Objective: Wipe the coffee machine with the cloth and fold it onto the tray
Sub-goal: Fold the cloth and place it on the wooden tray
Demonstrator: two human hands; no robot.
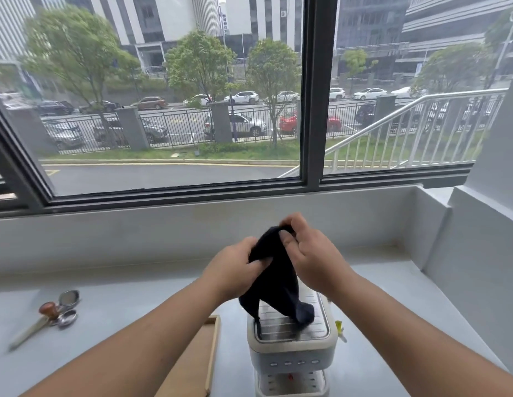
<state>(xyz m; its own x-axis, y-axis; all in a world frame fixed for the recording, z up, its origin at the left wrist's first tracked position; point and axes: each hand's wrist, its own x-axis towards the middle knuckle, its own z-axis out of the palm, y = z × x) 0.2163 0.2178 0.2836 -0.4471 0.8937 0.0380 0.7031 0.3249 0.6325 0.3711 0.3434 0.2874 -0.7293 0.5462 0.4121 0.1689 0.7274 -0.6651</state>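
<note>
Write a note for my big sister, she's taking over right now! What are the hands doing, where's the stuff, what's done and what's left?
Left hand: pinches the dark cloth at its left edge.
Right hand: grip on the cloth's top edge, held higher.
The cloth hangs in the air between both hands; its lower end droops onto the top of the coffee machine.
The wooden tray lies left of the machine, with no cloth on it.
Done: cloth picked up. Whether the wiping is finished cannot be told.
Left: fold the cloth and lay it on the tray.
</note>
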